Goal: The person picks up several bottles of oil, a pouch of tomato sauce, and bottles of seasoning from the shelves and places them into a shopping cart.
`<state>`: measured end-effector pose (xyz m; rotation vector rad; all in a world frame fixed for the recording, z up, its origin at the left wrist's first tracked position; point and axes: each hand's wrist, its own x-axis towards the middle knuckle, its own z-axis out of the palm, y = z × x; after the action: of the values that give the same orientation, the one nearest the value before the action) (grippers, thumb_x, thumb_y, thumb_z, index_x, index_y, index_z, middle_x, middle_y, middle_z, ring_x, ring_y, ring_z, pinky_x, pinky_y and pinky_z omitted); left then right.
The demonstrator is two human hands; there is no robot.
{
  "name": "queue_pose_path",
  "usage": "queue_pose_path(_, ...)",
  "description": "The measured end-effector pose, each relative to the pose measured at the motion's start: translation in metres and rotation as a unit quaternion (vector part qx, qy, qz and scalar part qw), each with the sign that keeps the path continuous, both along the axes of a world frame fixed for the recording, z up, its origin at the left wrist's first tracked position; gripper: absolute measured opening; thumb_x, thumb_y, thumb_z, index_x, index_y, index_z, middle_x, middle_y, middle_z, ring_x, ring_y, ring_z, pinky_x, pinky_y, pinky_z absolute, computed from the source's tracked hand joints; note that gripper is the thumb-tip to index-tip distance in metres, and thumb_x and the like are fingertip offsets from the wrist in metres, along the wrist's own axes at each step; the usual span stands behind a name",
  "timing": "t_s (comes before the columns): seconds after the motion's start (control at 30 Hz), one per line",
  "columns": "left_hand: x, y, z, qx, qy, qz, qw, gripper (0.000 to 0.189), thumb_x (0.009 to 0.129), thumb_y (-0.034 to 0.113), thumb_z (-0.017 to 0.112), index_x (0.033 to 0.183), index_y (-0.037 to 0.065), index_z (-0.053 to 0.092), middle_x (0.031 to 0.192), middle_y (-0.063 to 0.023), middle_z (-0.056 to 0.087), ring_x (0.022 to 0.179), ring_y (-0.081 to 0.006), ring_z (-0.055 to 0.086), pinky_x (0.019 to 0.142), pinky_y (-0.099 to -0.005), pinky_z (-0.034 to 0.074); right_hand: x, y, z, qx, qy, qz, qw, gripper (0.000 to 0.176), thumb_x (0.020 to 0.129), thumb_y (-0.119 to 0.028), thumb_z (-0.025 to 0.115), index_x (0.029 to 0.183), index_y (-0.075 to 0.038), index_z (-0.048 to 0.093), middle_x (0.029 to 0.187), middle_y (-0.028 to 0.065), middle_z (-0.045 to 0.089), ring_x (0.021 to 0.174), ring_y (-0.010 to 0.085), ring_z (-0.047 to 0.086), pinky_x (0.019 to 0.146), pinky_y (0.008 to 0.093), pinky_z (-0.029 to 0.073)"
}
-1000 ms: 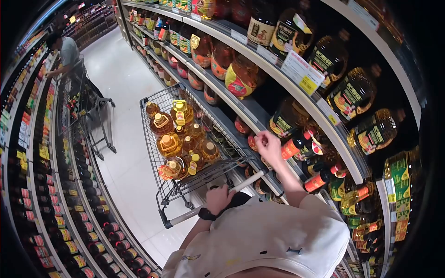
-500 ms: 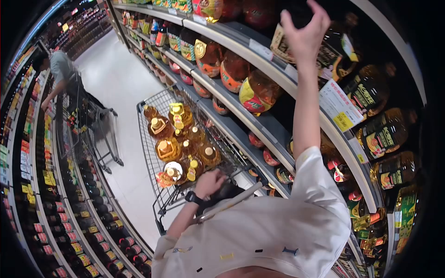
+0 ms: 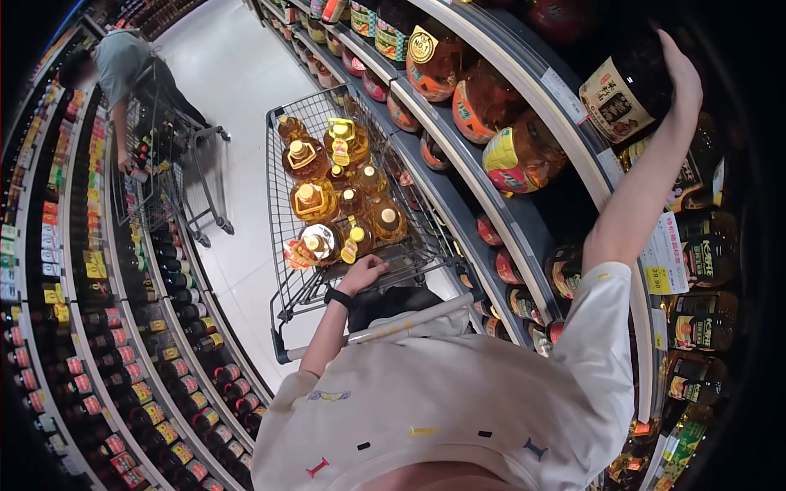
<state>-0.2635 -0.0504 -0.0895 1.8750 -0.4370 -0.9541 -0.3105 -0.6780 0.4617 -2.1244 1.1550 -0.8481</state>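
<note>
My right hand (image 3: 686, 82) reaches to the upper shelf at the right, against a dark oil bottle (image 3: 618, 100) with a beige label. Its fingers curl round the bottle's far side, where they are partly hidden. My left hand (image 3: 366, 272), with a dark band on the wrist, hangs over the near end of the shopping cart (image 3: 282, 335). Its fingers are loosely curled, and no object shows in them. Close beyond it in the cart stand several large bottles of golden oil, among them a bottle with a white cap top (image 3: 313, 242) and a yellow-handled bottle (image 3: 344, 135).
More oil bottles line the shelves on the right, including a yellow-labelled bottle (image 3: 522, 154). A price sign (image 3: 665, 254) hangs from the shelf edge. Across the aisle floor (image 3: 237, 180), another person (image 3: 123, 61) leans beside a second cart (image 3: 201, 204) at shelves of bottles.
My right hand, spread above the shelf before, is now against the beige-labelled bottle. My view has turned, so shelves and cart sit differently. The other person bends towards the shelf with an item in hand.
</note>
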Motion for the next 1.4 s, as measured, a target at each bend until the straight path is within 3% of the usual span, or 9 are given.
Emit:
queue_pose_path(0.13,0.012,-0.004,0.006,-0.021,0.052,-0.002,0.998,0.037,0.087,0.034,0.067,0.101,0.000,0.062,0.090,-0.0095,0.067,0.085,-0.0162,0.060,0.077,-0.0297,0.047,-0.008,0.005,0.005,-0.028,-0.015,-0.029,0.999,0.080,0.079,-0.066,0.061,0.115,0.005,0.065,0.115,0.0163,0.067,0.112,0.0213,0.060,0.099,0.0317,0.041)
queue_pose_path(0.2,0.012,-0.007,0.014,-0.010,0.067,-0.010,0.998,0.033,0.089,0.029,0.065,0.102,0.000,0.062,0.096,-0.0087,0.067,0.090,-0.0157,0.060,0.082,-0.0291,0.047,-0.002,0.104,0.009,-0.214,0.065,-0.178,0.958,0.087,0.070,-0.068,0.068,0.116,0.006,0.064,0.117,0.0196,0.065,0.113,0.0256,0.060,0.100,0.0329,0.041)
queue_pose_path(0.4,0.013,-0.006,0.004,-0.013,0.044,-0.025,0.999,0.032,0.089,0.029,0.064,0.103,0.000,0.063,0.098,-0.0094,0.067,0.090,-0.0163,0.061,0.083,-0.0300,0.047,0.003,0.202,-0.007,-0.365,-0.119,-0.158,0.910,0.089,0.060,-0.066,0.077,0.118,0.001,0.065,0.118,0.0178,0.065,0.114,0.0266,0.060,0.100,0.0362,0.043)
queue_pose_path(0.53,0.004,-0.009,0.004,-0.016,0.044,-0.020,0.999,0.036,0.089,0.034,0.065,0.103,0.000,0.063,0.092,-0.0105,0.067,0.085,-0.0168,0.061,0.079,-0.0313,0.048,-0.004,0.212,-0.016,-0.531,-0.159,-0.162,0.816,0.061,0.062,-0.043,0.088,0.100,0.001,0.071,0.099,0.0131,0.071,0.095,0.0207,0.067,0.090,0.0340,0.050)
queue_pose_path(0.7,-0.009,-0.016,0.028,-0.050,-0.036,0.095,0.994,0.029,0.086,0.017,0.067,0.107,-0.001,0.059,0.086,-0.0093,0.065,0.079,-0.0175,0.063,0.077,-0.0308,0.050,-0.017,0.268,-0.032,-0.514,-0.364,0.056,0.775,0.032,0.072,-0.005,0.081,0.091,0.016,0.065,0.093,0.0225,0.069,0.086,0.0237,0.069,0.080,0.0365,0.059)
queue_pose_path(0.83,0.032,-0.042,0.118,-0.148,-0.247,0.220,0.932,0.047,0.080,0.007,0.069,0.123,0.001,0.050,0.096,-0.0128,0.064,0.092,-0.0232,0.064,0.086,-0.0333,0.050,-0.011,0.314,-0.063,-0.450,-0.377,0.267,0.764,0.038,0.081,0.000,0.060,0.110,0.022,0.050,0.106,0.0378,0.060,0.093,0.0397,0.066,0.082,0.0447,0.058)
queue_pose_path(1.03,0.145,-0.107,0.236,-0.370,-0.606,0.205,0.674,0.100,0.062,0.036,0.089,0.140,0.011,0.032,0.139,-0.0239,0.041,0.123,-0.0423,0.046,0.100,-0.0519,0.038,0.128,0.385,-0.145,-0.265,-0.343,0.344,0.833,0.055,0.068,-0.018,0.081,0.112,0.001,0.053,0.117,0.0150,0.048,0.105,0.0306,0.060,0.092,0.0418,0.050)
queue_pose_path(1.27,0.321,-0.113,0.127,-0.228,-0.448,0.368,0.782,0.088,0.068,0.020,0.082,0.140,0.003,0.033,0.133,-0.0217,0.046,0.124,-0.0409,0.043,0.105,-0.0480,0.036,0.359,0.433,-0.346,-0.046,-0.349,0.373,0.859,0.028,0.075,-0.018,0.076,0.093,0.000,0.065,0.095,0.0136,0.066,0.093,0.0269,0.063,0.085,0.0359,0.050)
queue_pose_path(1.4,0.408,-0.092,0.028,-0.205,-0.412,0.394,0.796,0.096,0.063,0.027,0.086,0.139,0.001,0.033,0.130,-0.0246,0.050,0.118,-0.0398,0.052,0.101,-0.0441,0.043,0.446,0.452,-0.436,-0.117,-0.313,0.415,0.846,0.031,0.071,-0.019,0.079,0.093,-0.002,0.066,0.095,0.0129,0.067,0.095,0.0299,0.062,0.085,0.0391,0.050)
